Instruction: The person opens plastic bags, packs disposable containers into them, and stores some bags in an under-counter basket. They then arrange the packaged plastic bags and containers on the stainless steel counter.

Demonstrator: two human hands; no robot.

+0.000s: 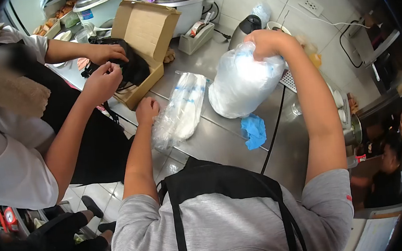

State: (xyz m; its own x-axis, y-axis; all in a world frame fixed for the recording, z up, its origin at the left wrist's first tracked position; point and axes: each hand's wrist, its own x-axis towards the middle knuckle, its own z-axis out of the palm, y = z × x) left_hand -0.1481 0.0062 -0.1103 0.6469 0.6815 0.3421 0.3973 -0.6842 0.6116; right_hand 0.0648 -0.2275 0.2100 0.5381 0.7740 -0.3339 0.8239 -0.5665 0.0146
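Observation:
My right hand [266,44] grips the top of a bulging white plastic bag [243,82] that rests on the steel table [226,140]. At the table's near left edge is my left hand [147,110], beside a clear plastic packet [182,108] of folded white items with blue marks; whether its fingers hold anything I cannot make out. A crumpled blue piece [254,131] lies just below the white bag.
A co-worker stands at the left, both hands over an open cardboard box [146,29] with a black item [132,64]. Behind are a tape dispenser [196,39], large lidded pots [178,11] and a kettle [244,32]. A black cable [275,128] crosses the table.

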